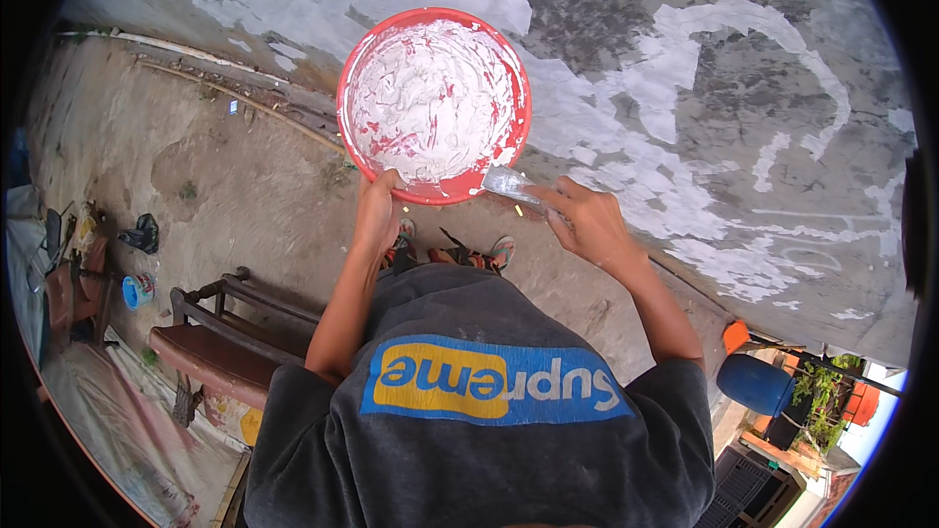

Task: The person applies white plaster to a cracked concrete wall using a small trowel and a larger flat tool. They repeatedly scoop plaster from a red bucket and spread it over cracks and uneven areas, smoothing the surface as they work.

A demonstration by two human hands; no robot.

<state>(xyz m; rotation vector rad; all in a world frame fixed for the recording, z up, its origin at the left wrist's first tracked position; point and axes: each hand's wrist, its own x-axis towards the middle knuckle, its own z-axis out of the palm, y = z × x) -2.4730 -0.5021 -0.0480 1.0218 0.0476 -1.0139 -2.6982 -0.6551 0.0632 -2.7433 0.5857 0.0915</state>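
A round red basin (344,98) hangs in front of me, its inside smeared with thick white paste (430,103). My left hand (379,210) grips its near rim, the thumb over the edge and the other fingers hidden beneath. In my right hand (585,225) is a putty knife (511,184) with a flat, paste-smeared metal blade. The blade's tip is at the basin's near right rim; whether it touches cannot be told. Beyond the basin stands a grey wall (597,0) with patches of white coating.
A long brown bench (220,357) stands at the left, near a small blue bucket (138,290) and a black plastic bag (143,234). A pale pipe (196,56) runs along the wall's foot. A blue barrel (755,384) and plants (824,391) are at the lower right.
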